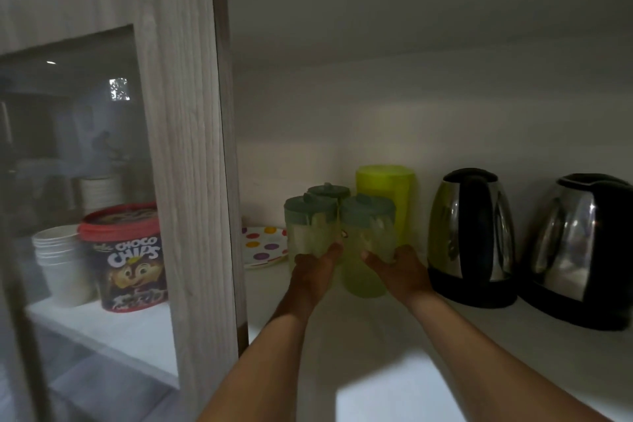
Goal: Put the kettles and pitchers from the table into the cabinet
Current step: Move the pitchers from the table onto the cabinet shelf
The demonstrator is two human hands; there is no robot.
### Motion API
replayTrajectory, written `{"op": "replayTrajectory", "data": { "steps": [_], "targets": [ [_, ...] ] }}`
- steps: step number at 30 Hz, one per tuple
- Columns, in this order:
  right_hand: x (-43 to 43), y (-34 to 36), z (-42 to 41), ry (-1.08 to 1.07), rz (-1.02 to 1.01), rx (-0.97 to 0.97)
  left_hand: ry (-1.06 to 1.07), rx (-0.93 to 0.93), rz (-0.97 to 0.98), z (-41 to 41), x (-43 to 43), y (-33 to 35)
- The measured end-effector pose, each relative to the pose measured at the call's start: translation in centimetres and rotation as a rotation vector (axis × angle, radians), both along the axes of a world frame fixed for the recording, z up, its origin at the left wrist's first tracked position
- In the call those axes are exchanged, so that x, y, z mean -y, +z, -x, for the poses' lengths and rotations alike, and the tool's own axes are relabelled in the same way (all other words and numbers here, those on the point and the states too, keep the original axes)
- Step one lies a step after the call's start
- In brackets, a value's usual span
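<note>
Inside the open cabinet, three clear pitchers with teal lids stand close together on the white shelf [376, 346]. My left hand [313, 272] grips the left pitcher [310, 226] low on its side. My right hand [402, 271] grips the front right pitcher [368, 236] near its base. A third teal-lidded pitcher [329, 190] stands behind them, and a taller yellow-green pitcher [387, 188] is at the back. Two steel-and-black electric kettles stand to the right, one [471, 236] beside the pitchers and another [582, 250] at the frame's edge.
A polka-dot plate [262, 245] lies on the shelf left of the pitchers. The wooden door frame [191, 181] borders the opening on the left. Behind its glass sit a Choco Chips tub [128, 257] and stacked paper cups [63, 264].
</note>
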State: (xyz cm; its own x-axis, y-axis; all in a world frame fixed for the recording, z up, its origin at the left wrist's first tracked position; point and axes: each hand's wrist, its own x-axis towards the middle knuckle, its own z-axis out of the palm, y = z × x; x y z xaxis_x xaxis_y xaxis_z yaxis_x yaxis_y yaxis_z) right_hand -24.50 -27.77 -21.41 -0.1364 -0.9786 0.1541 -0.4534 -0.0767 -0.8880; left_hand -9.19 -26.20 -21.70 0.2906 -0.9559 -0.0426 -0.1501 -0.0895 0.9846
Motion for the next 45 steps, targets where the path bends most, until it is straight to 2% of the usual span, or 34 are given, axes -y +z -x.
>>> {"op": "replayTrajectory", "data": {
  "steps": [6,11,19,22,26,34,39,45],
  "targets": [
    [-4.7,0.1,1.2,-0.036,-0.034,-0.177,0.053,0.338,-0.069,2.5,-6.1,1.5],
    [-11.2,-0.4,2.5,-0.080,0.061,-0.264,0.081,0.668,0.086,4.9,-13.0,2.1],
    [-21.9,-1.5,1.7,0.029,0.179,-0.450,0.158,0.821,0.322,4.4,-24.0,0.8],
    [-25.5,-0.7,-1.6,0.110,0.248,-0.474,0.233,0.974,0.360,1.4,-28.3,1.2],
    [-30.8,0.6,-8.7,0.262,0.310,-0.525,0.350,1.171,0.209,-5.2,-34.9,1.7],
    [-46.0,0.0,-30.1,0.627,0.371,-0.476,0.664,1.297,-0.138,-24.5,-55.2,1.2],
    [-60.1,-2.8,-44.2,0.934,0.416,-0.488,0.855,1.252,-0.375,-35.3,-70.9,-1.0],
    [-74.1,-7.2,-55.8,1.240,0.421,-0.570,1.045,1.116,-0.661,-43.7,-85.9,-6.4]
  ]
}}
